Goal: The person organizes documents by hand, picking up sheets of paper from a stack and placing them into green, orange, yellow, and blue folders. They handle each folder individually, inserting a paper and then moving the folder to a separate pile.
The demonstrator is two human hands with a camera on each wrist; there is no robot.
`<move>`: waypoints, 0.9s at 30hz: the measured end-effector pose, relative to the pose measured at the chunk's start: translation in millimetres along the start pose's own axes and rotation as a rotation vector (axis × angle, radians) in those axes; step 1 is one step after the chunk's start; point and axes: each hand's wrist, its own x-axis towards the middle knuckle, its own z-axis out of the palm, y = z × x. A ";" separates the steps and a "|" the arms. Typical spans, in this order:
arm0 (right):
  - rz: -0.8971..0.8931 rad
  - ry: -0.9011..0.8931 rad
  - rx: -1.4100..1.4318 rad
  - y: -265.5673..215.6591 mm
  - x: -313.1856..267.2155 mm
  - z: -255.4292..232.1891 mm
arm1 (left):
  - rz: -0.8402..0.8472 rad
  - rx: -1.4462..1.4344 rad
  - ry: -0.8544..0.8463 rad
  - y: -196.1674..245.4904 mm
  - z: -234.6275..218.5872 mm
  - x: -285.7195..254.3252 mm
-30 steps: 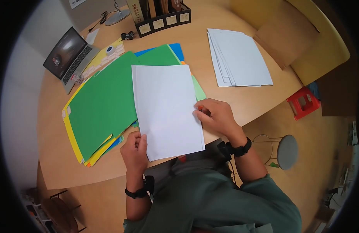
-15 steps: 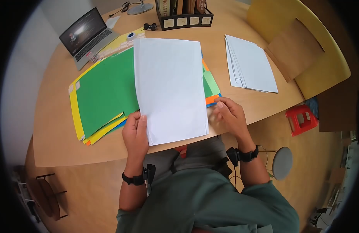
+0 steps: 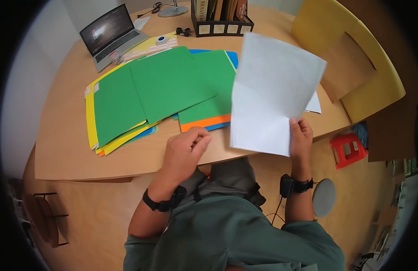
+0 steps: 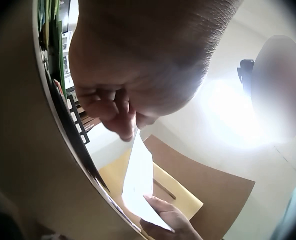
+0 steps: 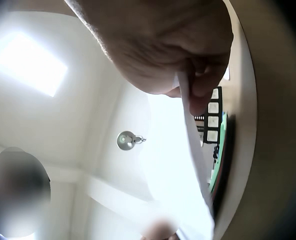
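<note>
My right hand [image 3: 301,141] pinches a white paper sheet [image 3: 274,97] by its lower right corner, thumb on the front. The sheet is raised and tilted over the table's right side, partly covering a stack of white papers [image 3: 314,105]. In the right wrist view the sheet [image 5: 173,150] runs down from between thumb and fingers. My left hand [image 3: 184,151] hovers near the table's front edge with loosely curled fingers and holds nothing. Just beyond it lie green folders [image 3: 173,83], spread over yellow, orange and blue ones.
A laptop [image 3: 110,34] stands open at the back left, with a tape roll [image 3: 161,40] near it. A black file rack [image 3: 225,30] with books is at the back. A yellow chair [image 3: 308,25] adjoins the table's right side; a red stool [image 3: 349,151] stands on the floor.
The white sheet has moved right, off the green folders, and tilted. My left hand has let go of it, while my right hand has taken hold of its corner.
</note>
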 end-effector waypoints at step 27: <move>0.075 -0.027 0.239 -1.6 1.5 -17.7 | 0.099 1.208 -0.079 -60.3 -117.2 69.6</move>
